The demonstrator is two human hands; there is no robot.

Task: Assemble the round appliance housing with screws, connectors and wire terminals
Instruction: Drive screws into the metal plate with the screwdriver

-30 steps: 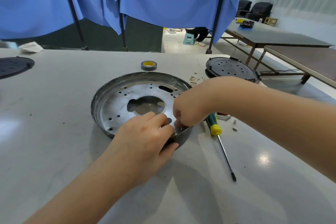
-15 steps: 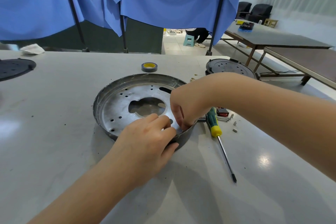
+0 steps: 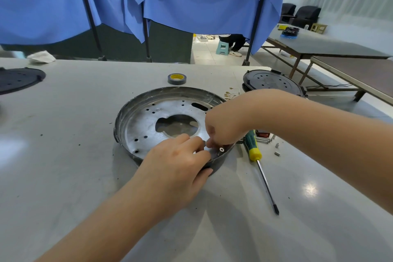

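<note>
Left hand (image 3: 176, 166) grips the near rim of the round housing (image 3: 148, 112), thumb curled under the outer wall, fingers bent over the top. Right hand (image 3: 223, 132) hangs knuckles-up over the same rim, fingertips narrowed together; what they pinch, I cannot tell. One screw (image 3: 221, 149) sits just right of those fingertips. One screwdriver (image 3: 253, 149) lies further right, one tape roll (image 3: 177, 79) beyond
</note>
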